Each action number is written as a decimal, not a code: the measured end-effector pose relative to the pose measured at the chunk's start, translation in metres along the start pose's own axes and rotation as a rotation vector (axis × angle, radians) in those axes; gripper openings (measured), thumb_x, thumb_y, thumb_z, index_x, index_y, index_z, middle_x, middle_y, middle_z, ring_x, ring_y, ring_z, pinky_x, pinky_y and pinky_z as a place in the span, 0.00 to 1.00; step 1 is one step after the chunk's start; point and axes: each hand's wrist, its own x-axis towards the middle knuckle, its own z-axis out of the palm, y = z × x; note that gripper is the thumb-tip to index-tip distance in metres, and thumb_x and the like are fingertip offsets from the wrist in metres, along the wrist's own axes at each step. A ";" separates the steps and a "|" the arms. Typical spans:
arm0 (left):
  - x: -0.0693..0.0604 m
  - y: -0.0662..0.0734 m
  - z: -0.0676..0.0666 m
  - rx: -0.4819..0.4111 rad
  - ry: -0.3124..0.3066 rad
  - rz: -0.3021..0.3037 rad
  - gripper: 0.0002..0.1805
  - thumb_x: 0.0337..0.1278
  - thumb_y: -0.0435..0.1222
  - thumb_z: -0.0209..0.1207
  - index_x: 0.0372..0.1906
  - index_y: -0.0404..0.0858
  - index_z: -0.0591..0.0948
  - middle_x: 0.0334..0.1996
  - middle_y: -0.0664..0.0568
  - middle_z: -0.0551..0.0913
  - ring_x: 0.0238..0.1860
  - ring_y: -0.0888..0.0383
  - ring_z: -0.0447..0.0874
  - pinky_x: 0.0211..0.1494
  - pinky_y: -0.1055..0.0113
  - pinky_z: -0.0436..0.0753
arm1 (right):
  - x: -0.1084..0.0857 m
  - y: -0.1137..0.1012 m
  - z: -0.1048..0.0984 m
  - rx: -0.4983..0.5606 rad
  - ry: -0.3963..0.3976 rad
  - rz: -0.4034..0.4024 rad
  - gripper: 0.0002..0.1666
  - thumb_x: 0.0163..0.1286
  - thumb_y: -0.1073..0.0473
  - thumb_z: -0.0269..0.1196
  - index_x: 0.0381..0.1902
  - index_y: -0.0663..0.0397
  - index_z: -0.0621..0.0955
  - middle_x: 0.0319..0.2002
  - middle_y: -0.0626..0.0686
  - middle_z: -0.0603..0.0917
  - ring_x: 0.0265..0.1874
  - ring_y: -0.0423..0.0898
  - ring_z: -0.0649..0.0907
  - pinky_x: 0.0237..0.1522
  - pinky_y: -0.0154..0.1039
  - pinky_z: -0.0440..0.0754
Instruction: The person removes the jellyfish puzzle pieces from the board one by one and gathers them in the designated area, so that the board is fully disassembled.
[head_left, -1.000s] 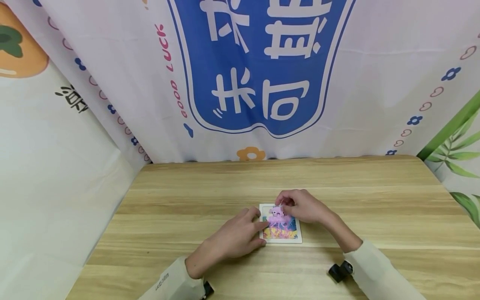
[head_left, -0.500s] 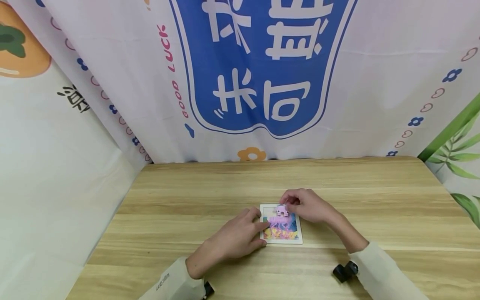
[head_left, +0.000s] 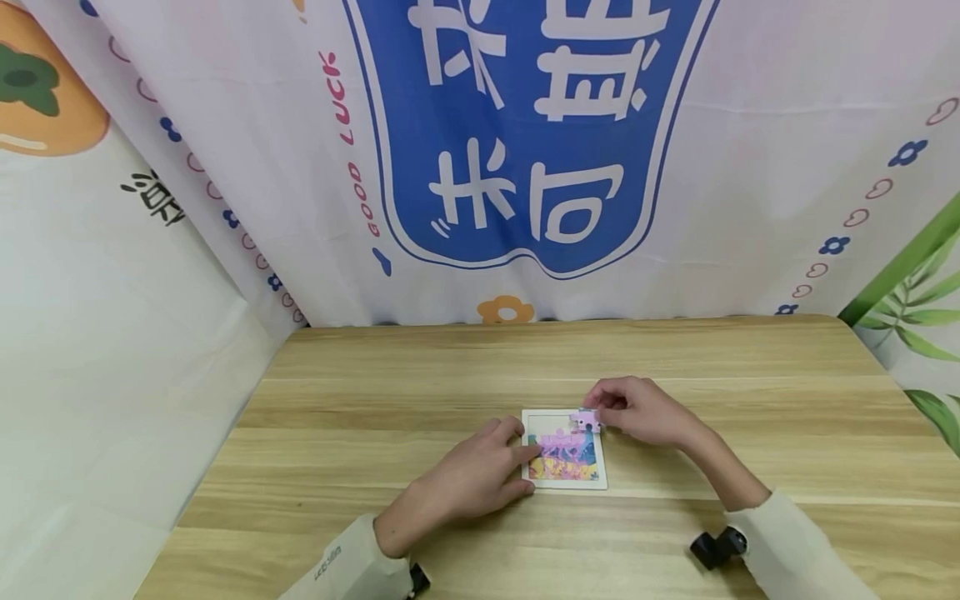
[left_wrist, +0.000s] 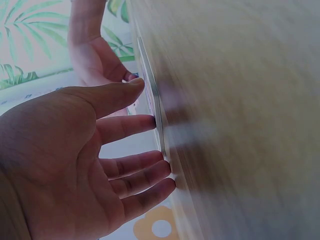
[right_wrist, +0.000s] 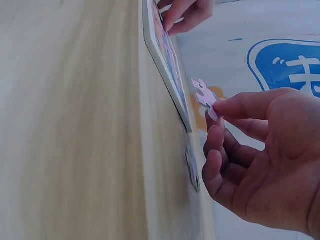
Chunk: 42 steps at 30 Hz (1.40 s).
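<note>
A small jigsaw puzzle (head_left: 566, 468) with a white border lies flat on the table, its picture pink, blue and yellow. Pieces fill the lower part, while the upper part shows pale backing. My left hand (head_left: 480, 471) rests at the puzzle's left edge, fingers fairly straight, one fingertip on the picture. Between thumb and finger, my right hand (head_left: 648, 412) pinches a pink puzzle piece (right_wrist: 204, 95) with an eye printed on it, held above the upper right corner. Under that hand, a loose puzzle piece (right_wrist: 192, 169) lies on the table in the right wrist view.
The wooden table (head_left: 375, 375) extends around the puzzle on all sides. Behind it hangs a printed white curtain (head_left: 750, 167) with a blue sign. A small black device (head_left: 718, 547) is strapped at the right wrist.
My right hand has moved right with the pink puzzle piece, from the top middle of the puzzle to its upper right corner. The left hand has stayed in place.
</note>
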 end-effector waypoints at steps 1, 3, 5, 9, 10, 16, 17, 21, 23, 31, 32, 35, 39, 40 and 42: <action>0.000 0.000 0.000 0.000 0.001 0.000 0.28 0.76 0.52 0.64 0.73 0.46 0.81 0.68 0.48 0.76 0.59 0.55 0.76 0.60 0.64 0.83 | -0.002 0.001 -0.002 0.010 -0.001 0.001 0.09 0.76 0.65 0.63 0.48 0.54 0.87 0.38 0.51 0.86 0.36 0.46 0.81 0.36 0.34 0.81; 0.000 0.000 0.000 -0.001 0.000 0.002 0.28 0.76 0.52 0.64 0.73 0.46 0.81 0.68 0.48 0.76 0.59 0.56 0.76 0.59 0.64 0.83 | -0.005 0.003 -0.005 0.023 0.001 0.003 0.09 0.76 0.65 0.63 0.49 0.56 0.87 0.38 0.52 0.86 0.34 0.46 0.82 0.34 0.34 0.81; 0.000 0.000 0.001 0.002 -0.001 0.003 0.28 0.76 0.52 0.64 0.73 0.46 0.81 0.68 0.48 0.76 0.59 0.56 0.76 0.59 0.65 0.83 | -0.007 0.005 -0.008 0.033 0.002 0.005 0.09 0.76 0.65 0.63 0.50 0.57 0.87 0.38 0.52 0.86 0.33 0.46 0.82 0.33 0.34 0.82; 0.000 0.001 0.002 0.007 -0.004 0.003 0.28 0.76 0.52 0.63 0.73 0.47 0.81 0.68 0.48 0.76 0.59 0.56 0.76 0.59 0.65 0.82 | -0.012 0.008 -0.013 0.027 0.009 0.011 0.09 0.76 0.65 0.63 0.50 0.57 0.87 0.38 0.52 0.87 0.35 0.46 0.83 0.36 0.34 0.82; 0.000 0.001 0.001 0.007 -0.005 0.002 0.28 0.76 0.52 0.63 0.73 0.47 0.81 0.69 0.48 0.76 0.59 0.56 0.76 0.59 0.65 0.82 | -0.013 0.009 -0.015 0.025 0.011 0.014 0.10 0.76 0.65 0.63 0.50 0.58 0.87 0.39 0.52 0.87 0.36 0.45 0.83 0.37 0.34 0.82; -0.001 0.002 0.000 0.005 -0.004 -0.002 0.28 0.76 0.52 0.64 0.73 0.47 0.81 0.69 0.48 0.76 0.59 0.56 0.76 0.59 0.65 0.83 | -0.021 0.015 -0.023 -0.016 0.037 0.021 0.09 0.75 0.64 0.64 0.50 0.56 0.87 0.40 0.50 0.87 0.38 0.44 0.82 0.40 0.33 0.81; -0.001 0.002 0.000 0.005 -0.003 -0.003 0.28 0.76 0.52 0.64 0.73 0.47 0.81 0.69 0.48 0.76 0.59 0.56 0.76 0.59 0.65 0.83 | -0.023 0.017 -0.024 -0.022 0.040 0.023 0.09 0.75 0.64 0.65 0.50 0.56 0.88 0.40 0.50 0.87 0.39 0.44 0.82 0.40 0.33 0.81; -0.001 0.002 0.001 0.005 -0.002 -0.005 0.28 0.75 0.52 0.64 0.74 0.47 0.81 0.69 0.48 0.75 0.60 0.56 0.76 0.59 0.65 0.83 | -0.028 0.022 -0.028 -0.033 0.047 0.036 0.09 0.75 0.63 0.65 0.50 0.55 0.88 0.41 0.50 0.88 0.39 0.43 0.81 0.41 0.33 0.81; -0.001 0.002 0.001 0.005 -0.003 -0.006 0.28 0.76 0.52 0.64 0.74 0.47 0.80 0.69 0.48 0.75 0.60 0.56 0.76 0.60 0.65 0.83 | -0.030 0.024 -0.030 -0.039 0.049 0.044 0.09 0.76 0.62 0.66 0.50 0.55 0.88 0.41 0.50 0.88 0.39 0.43 0.81 0.41 0.33 0.81; -0.001 0.001 0.002 0.007 -0.005 -0.007 0.28 0.76 0.52 0.64 0.74 0.48 0.80 0.69 0.49 0.75 0.60 0.56 0.75 0.59 0.65 0.82 | -0.039 0.030 -0.040 -0.030 0.051 0.072 0.09 0.76 0.63 0.65 0.51 0.56 0.88 0.41 0.51 0.87 0.39 0.43 0.80 0.39 0.33 0.80; -0.001 0.001 0.002 0.007 -0.004 -0.008 0.28 0.76 0.52 0.64 0.74 0.48 0.80 0.69 0.49 0.75 0.60 0.56 0.75 0.59 0.65 0.82 | -0.040 0.031 -0.041 -0.029 0.050 0.072 0.10 0.76 0.63 0.65 0.51 0.57 0.88 0.41 0.51 0.87 0.38 0.42 0.80 0.38 0.33 0.80; 0.000 0.001 0.002 0.009 -0.006 -0.011 0.29 0.76 0.53 0.64 0.74 0.48 0.80 0.69 0.49 0.75 0.60 0.56 0.75 0.60 0.65 0.82 | -0.043 0.033 -0.043 -0.029 0.048 0.078 0.10 0.76 0.63 0.65 0.51 0.58 0.88 0.41 0.51 0.87 0.38 0.42 0.80 0.38 0.33 0.80; -0.001 0.001 0.002 0.010 -0.011 -0.014 0.29 0.76 0.53 0.63 0.74 0.48 0.80 0.69 0.49 0.75 0.60 0.56 0.75 0.60 0.64 0.82 | -0.048 0.036 -0.047 -0.037 0.050 0.092 0.11 0.76 0.63 0.65 0.52 0.58 0.87 0.42 0.51 0.87 0.39 0.42 0.80 0.39 0.33 0.80; -0.001 0.001 0.002 0.011 -0.012 -0.014 0.29 0.76 0.53 0.63 0.74 0.48 0.80 0.70 0.49 0.75 0.60 0.56 0.75 0.60 0.64 0.82 | -0.049 0.036 -0.048 -0.043 0.052 0.096 0.11 0.76 0.63 0.65 0.52 0.57 0.87 0.42 0.51 0.87 0.39 0.41 0.80 0.39 0.33 0.80; -0.001 0.001 0.001 0.011 -0.013 -0.014 0.29 0.76 0.53 0.63 0.74 0.48 0.80 0.70 0.49 0.75 0.60 0.56 0.75 0.60 0.64 0.82 | -0.052 0.037 -0.050 -0.055 0.058 0.096 0.11 0.77 0.62 0.65 0.52 0.57 0.87 0.43 0.51 0.88 0.39 0.41 0.80 0.40 0.33 0.80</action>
